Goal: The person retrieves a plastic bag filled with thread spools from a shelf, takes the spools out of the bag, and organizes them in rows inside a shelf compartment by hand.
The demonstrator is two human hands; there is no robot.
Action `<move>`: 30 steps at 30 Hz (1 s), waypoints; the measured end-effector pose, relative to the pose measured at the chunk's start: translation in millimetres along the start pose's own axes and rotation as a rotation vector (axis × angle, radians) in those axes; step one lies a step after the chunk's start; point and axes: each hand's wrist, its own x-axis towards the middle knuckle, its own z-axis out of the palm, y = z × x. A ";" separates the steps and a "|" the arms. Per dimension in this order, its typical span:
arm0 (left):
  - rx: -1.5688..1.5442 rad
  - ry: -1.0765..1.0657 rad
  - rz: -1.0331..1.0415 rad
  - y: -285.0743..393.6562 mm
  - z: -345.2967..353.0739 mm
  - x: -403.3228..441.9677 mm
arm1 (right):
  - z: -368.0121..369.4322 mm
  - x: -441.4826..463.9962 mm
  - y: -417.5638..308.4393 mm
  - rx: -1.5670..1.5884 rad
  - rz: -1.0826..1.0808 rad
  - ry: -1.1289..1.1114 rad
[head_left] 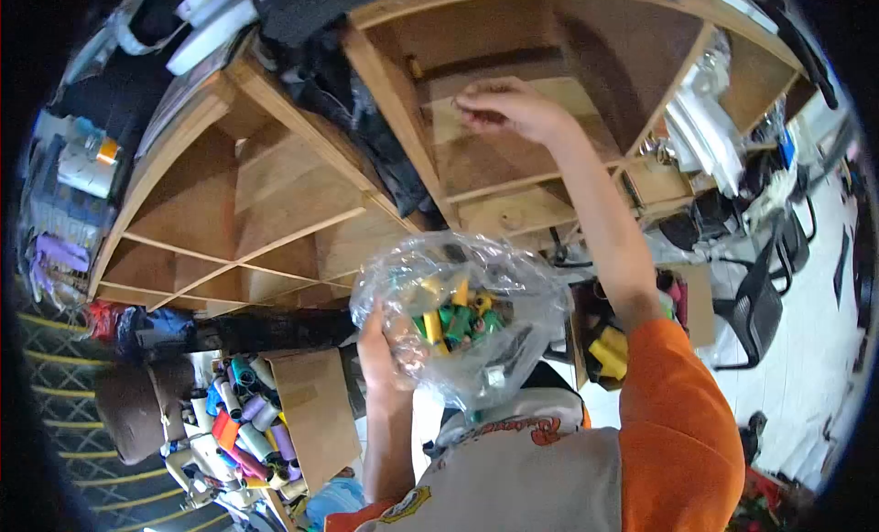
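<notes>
A clear plastic bag holds several green and yellow thread spools, with its mouth facing up. My left hand grips the bag at its left side, the fingers partly behind the plastic. My right hand is raised over a wooden shelf compartment, its fingers curled together near the thumb. Whether anything lies between those fingertips is too small to tell. One small yellowish object stands at that compartment's left wall.
Another wooden shelf unit is at the left. A cardboard box with many-coloured spools sits lower left, and a second box with spools at the right. White packets fill a right compartment. Black chairs stand farther right.
</notes>
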 end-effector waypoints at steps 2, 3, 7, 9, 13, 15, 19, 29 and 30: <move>0.025 -0.012 0.017 2.9 11.6 -3.2 | 13.5 -82.9 -33.8 0.109 0.067 -0.362; 0.041 0.000 0.039 1.7 16.3 -6.3 | 26.4 -119.6 -42.2 0.083 0.089 -0.529; 0.108 -0.072 0.031 -1.7 34.5 -2.3 | 98.0 -164.7 -8.0 -0.359 -0.105 -0.741; 0.151 -0.054 0.043 -4.0 42.8 -6.9 | 129.1 -163.8 58.3 -0.830 -0.071 -0.204; 0.172 -0.136 -0.036 -11.2 50.7 -8.5 | 151.1 -147.3 64.6 -1.104 0.247 -0.042; 0.145 -0.108 -0.057 -12.5 57.2 -10.2 | 151.4 -143.7 81.5 -1.181 0.162 0.079; 0.060 -0.129 -0.059 -12.9 43.1 6.8 | 139.8 -157.4 51.5 -1.090 0.278 -0.042; 0.048 -0.056 -0.048 -14.0 16.0 16.4 | 21.5 -84.1 -5.5 0.429 -0.077 0.060; 0.027 -0.019 -0.116 -10.9 14.5 14.4 | 12.3 -52.9 4.4 0.365 -0.153 0.161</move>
